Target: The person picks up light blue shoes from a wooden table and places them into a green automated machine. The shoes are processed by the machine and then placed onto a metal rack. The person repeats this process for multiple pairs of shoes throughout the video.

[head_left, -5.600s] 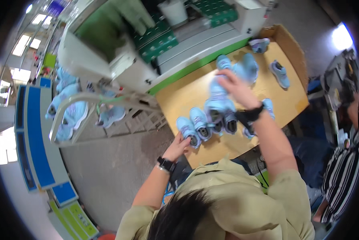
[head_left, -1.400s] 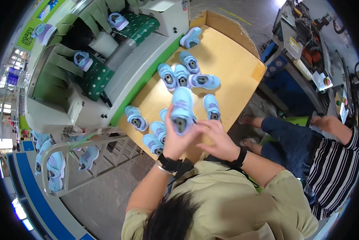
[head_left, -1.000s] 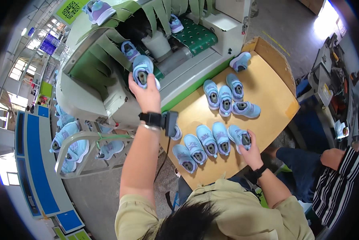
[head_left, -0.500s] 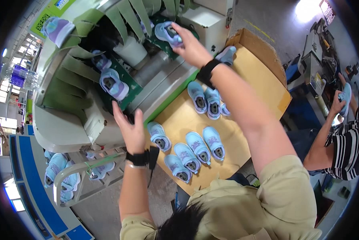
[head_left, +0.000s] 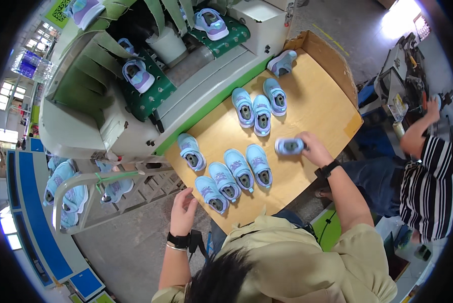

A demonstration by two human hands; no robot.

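My right hand grips a light blue shoe by one end, over the right part of the tan tabletop. My left hand is empty, thumb apart from the fingers, just off the table's left edge near a pale blue shoe. More matching shoes, dark grey inserts in their openings, lie in two groups: a near row including a shoe and a far group including a shoe. Alone at the near left rests another shoe.
Beyond the table stands a machine with green strip curtains. Shoes sit on its left green belt and right green belt. A cardboard wall borders the table's far right. A rack holds shoes at left; a person in stripes works at right.
My right hand has let go of the shoe on the right belt and come back over the table, now holding a shoe. My left hand has drawn back from the left belt.
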